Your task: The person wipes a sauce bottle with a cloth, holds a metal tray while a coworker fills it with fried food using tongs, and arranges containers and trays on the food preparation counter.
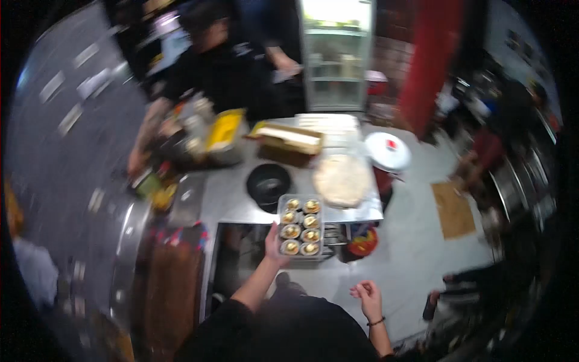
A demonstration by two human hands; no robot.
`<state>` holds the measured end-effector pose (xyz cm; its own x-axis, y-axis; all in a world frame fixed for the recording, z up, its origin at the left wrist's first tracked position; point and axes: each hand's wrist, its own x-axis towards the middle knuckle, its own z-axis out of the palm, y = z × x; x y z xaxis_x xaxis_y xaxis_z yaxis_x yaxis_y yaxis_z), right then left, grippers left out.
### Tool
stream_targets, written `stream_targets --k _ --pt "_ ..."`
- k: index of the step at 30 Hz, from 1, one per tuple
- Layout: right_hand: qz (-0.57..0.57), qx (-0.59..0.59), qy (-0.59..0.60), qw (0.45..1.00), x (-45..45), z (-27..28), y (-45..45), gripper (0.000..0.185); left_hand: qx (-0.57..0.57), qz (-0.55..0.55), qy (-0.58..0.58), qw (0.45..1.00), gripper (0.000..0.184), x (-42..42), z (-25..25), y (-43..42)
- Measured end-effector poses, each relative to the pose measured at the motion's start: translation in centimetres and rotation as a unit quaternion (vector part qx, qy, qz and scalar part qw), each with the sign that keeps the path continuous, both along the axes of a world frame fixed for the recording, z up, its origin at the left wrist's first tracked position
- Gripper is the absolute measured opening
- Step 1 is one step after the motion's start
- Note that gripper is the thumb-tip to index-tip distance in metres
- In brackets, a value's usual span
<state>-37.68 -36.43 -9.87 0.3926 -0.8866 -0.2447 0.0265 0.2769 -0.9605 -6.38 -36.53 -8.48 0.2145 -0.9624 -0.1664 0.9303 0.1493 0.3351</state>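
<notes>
A clear plastic tray of sushi rolls point(301, 226) is held up in front of me, its several topped pieces standing in two columns. My left hand point(275, 246) grips the tray along its left side, with the fingers partly hidden beneath it. Off to the lower right, apart from the tray, my right hand point(369, 297) hangs in the air with loosely bent fingers and nothing visible in it. Just beyond the tray, a black bowl point(268, 186) sits on the metal counter point(232, 202).
A round pale item point(342, 181), a cardboard box point(289, 143) and a yellow-topped container point(225, 130) stand on the counter. A white-lidded pot point(387, 152) is at its right. Another person point(217, 72) stands across it. A glass-door fridge point(338, 60) is behind.
</notes>
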Motion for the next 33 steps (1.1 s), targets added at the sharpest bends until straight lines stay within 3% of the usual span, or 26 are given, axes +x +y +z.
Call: stream_targets --k 6,11,18,22,23,24,26,28,31,32,33 --pt "0.093 0.014 0.060 0.994 -0.2 -1.1 -3.1 0.010 -0.037 0.129 -0.024 0.991 0.062 6.3 0.4 2.2" --pt "0.179 -0.032 0.130 0.975 5.1 -2.8 -5.8 0.009 0.018 0.202 -0.085 0.975 0.054 16.9 -4.3 4.3" --pt "0.185 -0.052 0.218 0.957 12.8 -8.5 -11.0 0.010 0.140 0.296 -0.050 0.943 0.054 26.5 -9.5 -0.6" --pt "0.143 -0.061 0.225 0.962 13.8 -12.1 -11.8 0.011 0.106 0.378 0.010 0.920 0.054 29.4 -11.7 -4.9" --pt "0.127 -0.045 0.247 0.960 13.3 -13.2 -11.7 0.011 0.078 0.391 0.011 0.917 0.053 30.9 -14.3 -5.8" --pt "0.110 -0.027 0.269 0.956 12.9 -14.2 -11.6 0.011 0.183 0.422 -0.004 0.888 0.054 31.9 -15.5 -6.8" --pt "0.096 -0.005 0.295 0.951 11.9 -15.6 -11.0 0.012 0.194 0.399 -0.012 0.896 0.054 32.3 -15.1 -8.1" --pt "0.093 0.050 0.340 0.934 10.4 -16.1 -10.2 0.012 0.291 0.409 -0.080 0.861 0.051 32.3 -13.9 -9.5" --pt "0.080 0.073 0.414 0.904 10.0 -14.3 -9.0 0.017 0.405 0.310 -0.157 0.846 0.051 32.0 -12.9 -9.2" --pt "0.101 0.077 0.419 0.899 9.1 -15.1 -8.9 0.017 0.445 0.276 -0.197 0.829 0.051 31.7 -12.7 -8.4" --pt "0.132 0.039 0.447 0.884 8.2 -16.0 -9.0 0.019 0.450 0.326 -0.286 0.781 0.049 30.8 -12.6 -7.7"
